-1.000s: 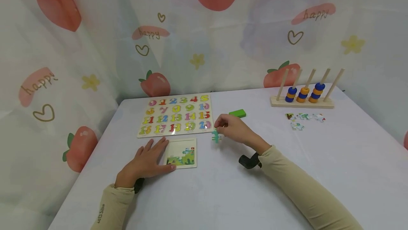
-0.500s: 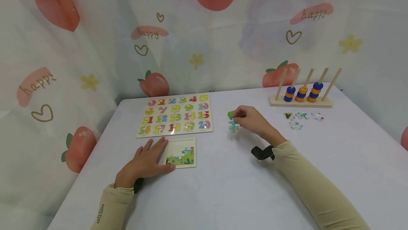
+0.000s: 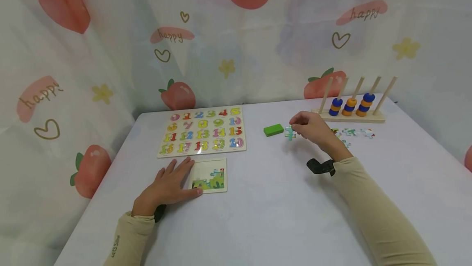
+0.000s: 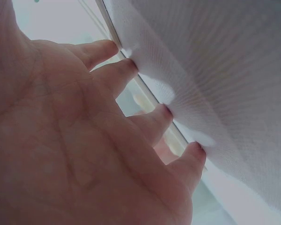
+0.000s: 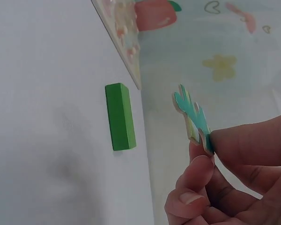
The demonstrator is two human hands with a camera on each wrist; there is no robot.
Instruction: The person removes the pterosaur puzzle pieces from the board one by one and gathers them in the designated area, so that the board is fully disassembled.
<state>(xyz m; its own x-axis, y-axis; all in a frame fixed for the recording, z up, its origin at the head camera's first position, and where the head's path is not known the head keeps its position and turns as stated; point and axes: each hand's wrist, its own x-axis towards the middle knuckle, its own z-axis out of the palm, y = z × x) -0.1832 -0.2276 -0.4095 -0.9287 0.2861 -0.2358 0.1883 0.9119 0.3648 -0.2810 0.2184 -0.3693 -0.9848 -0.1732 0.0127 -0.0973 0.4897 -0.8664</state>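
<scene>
On a white table (image 3: 258, 221), the left hand (image 3: 166, 186), fingers spread, rests on the left edge of a shallow, pale square puzzle tray (image 3: 202, 171). Farther off, the right hand (image 3: 315, 130) pinches a small teal jigsaw piece (image 3: 290, 133) above the surface, near a green rectangular block (image 3: 273, 130). Behind hangs pale cloth (image 3: 265, 61) printed with red fruit.

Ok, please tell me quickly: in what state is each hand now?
Left hand: open, resting at the edge of the puzzle tray.
Right hand: closed, pinching a turquoise puzzle piece.
</scene>
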